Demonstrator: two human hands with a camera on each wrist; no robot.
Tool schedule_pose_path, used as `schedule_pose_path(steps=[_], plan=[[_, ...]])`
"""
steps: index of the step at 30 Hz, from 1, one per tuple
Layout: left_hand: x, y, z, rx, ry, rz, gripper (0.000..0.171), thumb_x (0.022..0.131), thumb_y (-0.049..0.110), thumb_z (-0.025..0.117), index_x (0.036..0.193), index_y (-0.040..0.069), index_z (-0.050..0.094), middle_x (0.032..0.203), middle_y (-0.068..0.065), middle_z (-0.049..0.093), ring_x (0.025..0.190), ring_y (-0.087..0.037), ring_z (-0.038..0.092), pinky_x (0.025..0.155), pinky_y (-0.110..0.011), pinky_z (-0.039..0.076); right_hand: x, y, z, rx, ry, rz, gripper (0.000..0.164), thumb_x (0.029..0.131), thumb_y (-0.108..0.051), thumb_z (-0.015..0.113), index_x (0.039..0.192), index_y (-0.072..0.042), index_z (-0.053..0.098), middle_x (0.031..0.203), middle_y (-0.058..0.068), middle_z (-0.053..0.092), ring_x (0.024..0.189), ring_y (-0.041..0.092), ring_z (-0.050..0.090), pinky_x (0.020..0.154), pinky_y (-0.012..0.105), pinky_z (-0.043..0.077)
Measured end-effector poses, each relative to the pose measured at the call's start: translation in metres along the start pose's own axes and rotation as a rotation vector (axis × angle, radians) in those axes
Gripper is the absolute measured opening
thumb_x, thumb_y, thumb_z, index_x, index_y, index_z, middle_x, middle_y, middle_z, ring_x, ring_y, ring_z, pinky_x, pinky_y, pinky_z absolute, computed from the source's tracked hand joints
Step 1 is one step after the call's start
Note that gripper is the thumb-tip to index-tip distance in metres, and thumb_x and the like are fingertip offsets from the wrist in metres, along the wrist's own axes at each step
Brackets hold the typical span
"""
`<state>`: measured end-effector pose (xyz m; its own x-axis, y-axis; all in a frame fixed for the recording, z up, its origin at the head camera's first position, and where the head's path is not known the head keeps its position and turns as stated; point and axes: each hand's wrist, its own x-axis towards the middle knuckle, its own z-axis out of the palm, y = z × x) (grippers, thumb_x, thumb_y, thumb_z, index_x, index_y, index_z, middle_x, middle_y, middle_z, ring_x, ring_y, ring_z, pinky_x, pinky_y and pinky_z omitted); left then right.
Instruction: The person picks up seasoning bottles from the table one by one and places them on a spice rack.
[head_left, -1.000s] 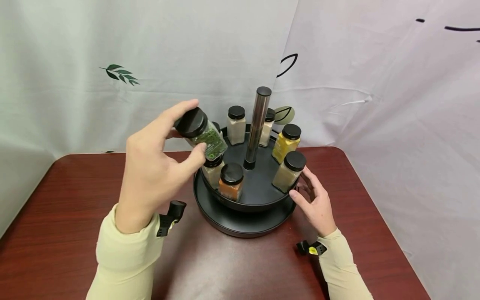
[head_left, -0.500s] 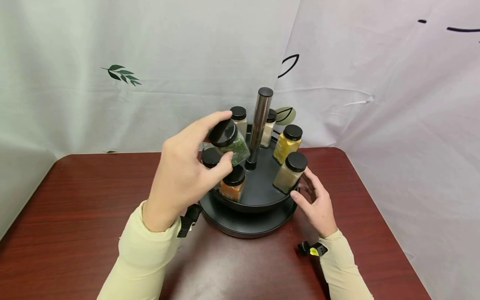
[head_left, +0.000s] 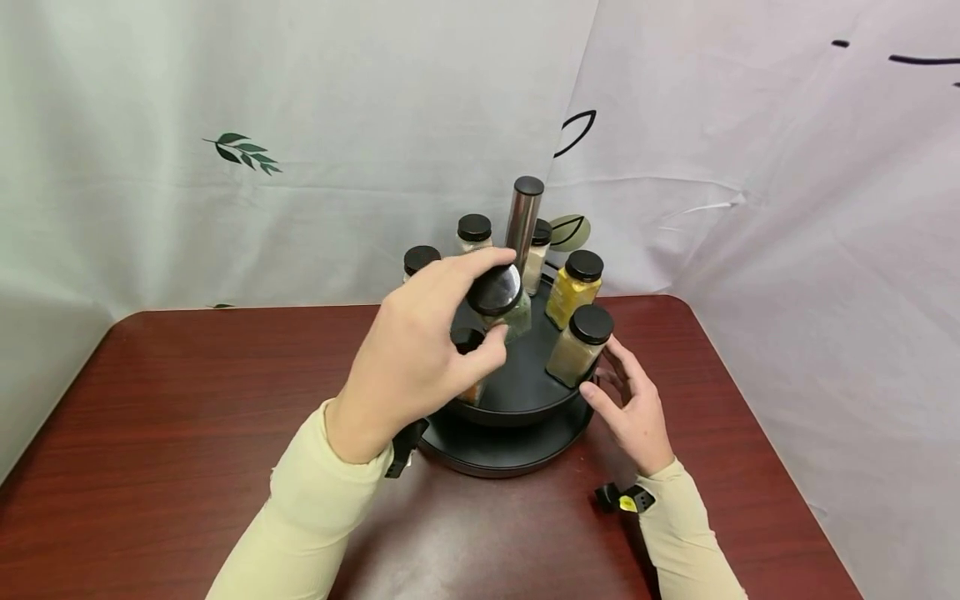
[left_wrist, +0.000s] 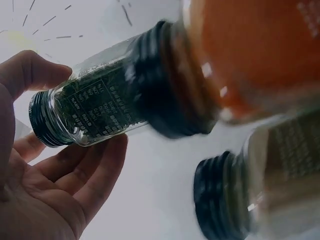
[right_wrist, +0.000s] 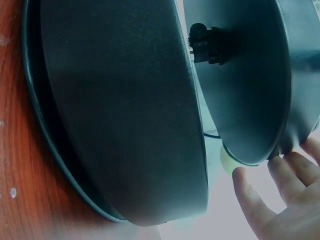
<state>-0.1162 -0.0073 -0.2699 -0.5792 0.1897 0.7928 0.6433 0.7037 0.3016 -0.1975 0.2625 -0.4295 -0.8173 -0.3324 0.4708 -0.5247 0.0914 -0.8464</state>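
Observation:
My left hand (head_left: 420,354) holds a black-lidded glass spice jar (head_left: 517,319) of green herbs above the upper tier (head_left: 517,392) of a black two-tier turntable. In the left wrist view the thumb and fingers pinch this jar (left_wrist: 92,102) near its lid end, and an orange spice jar (left_wrist: 250,60) looms close to the camera. My right hand (head_left: 636,417) rests its fingertips against the upper tier's outer wall on the right, fingers loosely extended; the right wrist view shows them touching that wall (right_wrist: 300,115). A tan spice jar (head_left: 572,357) stands just inside there.
A metal post (head_left: 522,221) rises from the turntable's middle. A yellow spice jar (head_left: 572,298) and several pale ones stand around the upper tier. The wider lower tier (head_left: 491,458) sits on the reddish wooden table (head_left: 187,417), with white cloth (head_left: 360,100) behind.
My left hand has carried the green herb jar rightward and down, from the turntable's left side to over its middle, near the post. My right hand stays at the rim.

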Motion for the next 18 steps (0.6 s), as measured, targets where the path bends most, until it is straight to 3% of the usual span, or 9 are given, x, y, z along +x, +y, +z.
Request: schedule_pose_path(steps=[7,18], plan=[[-0.004,0.0,0.011,0.094,-0.083,0.011,0.049,0.078,0.01,0.073,0.125,0.001,0.062,0.112,-0.006,0.069,0.095,-0.019,0.065,0.087,-0.04,0.049,0.001,0.0,0.0,-0.003,0.001,0.006,0.073,0.088,0.011,0.063,0.153,-0.014,0.042,0.154,0.008,0.044,0.137,0.012,0.046,0.101,0.023,0.045],[-0.009,-0.001,0.021,0.179,-0.287,0.038,0.053,0.076,0.018,0.079,0.124,0.006,0.061,0.106,-0.001,0.07,0.092,-0.016,0.066,0.094,-0.045,0.044,0.001,0.0,0.0,0.004,0.001,0.023,0.072,0.089,0.01,0.063,0.153,-0.015,0.043,0.153,0.008,0.045,0.136,0.012,0.047,0.101,0.023,0.045]])
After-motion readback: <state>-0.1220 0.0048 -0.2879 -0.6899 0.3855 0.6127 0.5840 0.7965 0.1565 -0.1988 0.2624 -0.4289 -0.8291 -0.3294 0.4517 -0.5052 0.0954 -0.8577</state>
